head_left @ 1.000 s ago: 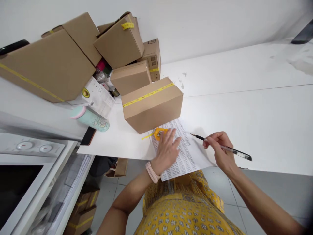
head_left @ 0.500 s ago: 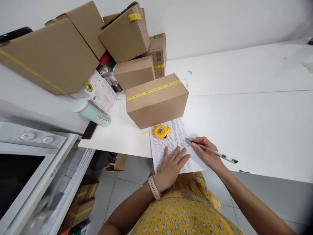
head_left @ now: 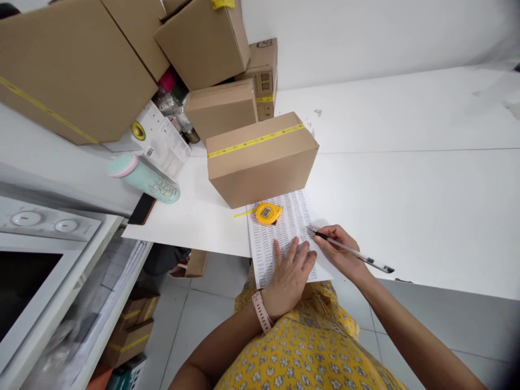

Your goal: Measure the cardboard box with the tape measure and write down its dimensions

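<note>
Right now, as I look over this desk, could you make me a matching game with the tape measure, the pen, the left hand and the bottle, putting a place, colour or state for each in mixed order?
Things:
1. tape measure
2. pen
3. left hand
4. bottle

Places, colours, states:
A. palm down on the printed sheet
B. pale mint green with a touch of pink
C. orange-yellow
D. held in the right hand

Right pairs: 1-C, 2-D, 3-A, 4-B
</note>
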A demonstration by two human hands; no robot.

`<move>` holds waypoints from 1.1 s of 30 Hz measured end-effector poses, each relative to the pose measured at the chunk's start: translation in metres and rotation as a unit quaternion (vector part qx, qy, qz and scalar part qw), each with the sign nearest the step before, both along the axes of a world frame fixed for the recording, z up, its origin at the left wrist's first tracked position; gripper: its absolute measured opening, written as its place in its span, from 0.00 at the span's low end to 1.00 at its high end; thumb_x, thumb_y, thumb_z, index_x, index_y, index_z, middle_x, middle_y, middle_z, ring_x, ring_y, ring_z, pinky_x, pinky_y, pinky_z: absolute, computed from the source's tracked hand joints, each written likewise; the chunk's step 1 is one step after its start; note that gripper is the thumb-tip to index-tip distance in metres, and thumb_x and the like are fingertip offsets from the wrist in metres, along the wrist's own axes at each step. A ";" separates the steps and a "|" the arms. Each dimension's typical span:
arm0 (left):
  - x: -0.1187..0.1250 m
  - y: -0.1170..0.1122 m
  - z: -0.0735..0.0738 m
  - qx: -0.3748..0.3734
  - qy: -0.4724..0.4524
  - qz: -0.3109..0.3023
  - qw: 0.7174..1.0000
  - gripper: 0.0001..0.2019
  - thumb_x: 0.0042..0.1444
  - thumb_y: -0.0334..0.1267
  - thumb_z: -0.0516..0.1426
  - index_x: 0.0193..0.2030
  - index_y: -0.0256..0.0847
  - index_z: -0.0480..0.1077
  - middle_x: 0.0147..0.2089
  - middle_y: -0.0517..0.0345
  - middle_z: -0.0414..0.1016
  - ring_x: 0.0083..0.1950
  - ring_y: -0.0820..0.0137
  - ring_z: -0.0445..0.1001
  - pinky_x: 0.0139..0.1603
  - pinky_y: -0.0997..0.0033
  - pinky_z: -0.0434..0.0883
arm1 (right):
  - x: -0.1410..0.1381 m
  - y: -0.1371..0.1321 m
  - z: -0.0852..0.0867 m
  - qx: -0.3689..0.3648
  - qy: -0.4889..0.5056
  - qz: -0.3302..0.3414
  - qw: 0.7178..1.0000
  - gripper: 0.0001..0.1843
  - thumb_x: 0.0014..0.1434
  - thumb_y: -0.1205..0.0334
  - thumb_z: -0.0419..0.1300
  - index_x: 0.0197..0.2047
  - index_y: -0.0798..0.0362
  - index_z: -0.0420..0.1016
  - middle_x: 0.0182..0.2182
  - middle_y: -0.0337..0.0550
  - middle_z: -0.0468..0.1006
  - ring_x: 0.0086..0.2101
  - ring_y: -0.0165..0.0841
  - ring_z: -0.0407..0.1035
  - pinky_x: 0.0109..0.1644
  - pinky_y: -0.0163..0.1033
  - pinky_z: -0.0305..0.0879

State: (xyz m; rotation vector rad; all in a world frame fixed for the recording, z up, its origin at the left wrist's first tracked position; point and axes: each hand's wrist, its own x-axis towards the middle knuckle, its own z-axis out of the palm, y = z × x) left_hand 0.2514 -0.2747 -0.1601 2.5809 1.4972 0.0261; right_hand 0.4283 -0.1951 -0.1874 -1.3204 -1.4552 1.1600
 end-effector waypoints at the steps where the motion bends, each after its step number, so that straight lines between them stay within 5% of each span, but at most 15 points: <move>1: 0.000 0.000 0.001 0.005 0.004 0.000 1.000 0.27 0.68 0.29 0.45 0.73 0.37 0.57 0.76 0.43 0.54 0.78 0.45 0.45 0.69 0.22 0.50 | -0.001 -0.001 0.000 0.001 0.000 -0.007 1.000 0.16 0.59 0.47 0.67 0.37 0.50 0.72 0.28 0.39 0.75 0.27 0.31 0.67 0.29 0.37 0.65; 8: 0.001 0.000 0.000 0.019 0.010 -0.009 1.000 0.25 0.70 0.31 0.43 0.72 0.31 0.57 0.76 0.39 0.56 0.76 0.44 0.51 0.70 0.24 0.52 | -0.007 -0.007 0.008 0.030 -0.038 -0.005 0.999 0.19 0.62 0.47 0.63 0.29 0.48 0.63 0.19 0.32 0.60 0.21 0.28 0.54 0.23 0.35 0.52; 33: 0.001 -0.001 -0.005 0.029 -0.001 -0.004 1.000 0.26 0.69 0.31 0.45 0.73 0.35 0.58 0.75 0.40 0.58 0.75 0.46 0.54 0.70 0.25 0.52 | -0.007 -0.005 0.004 0.062 -0.112 0.027 0.991 0.18 0.64 0.47 0.59 0.28 0.48 0.64 0.19 0.33 0.64 0.20 0.28 0.57 0.22 0.36 0.53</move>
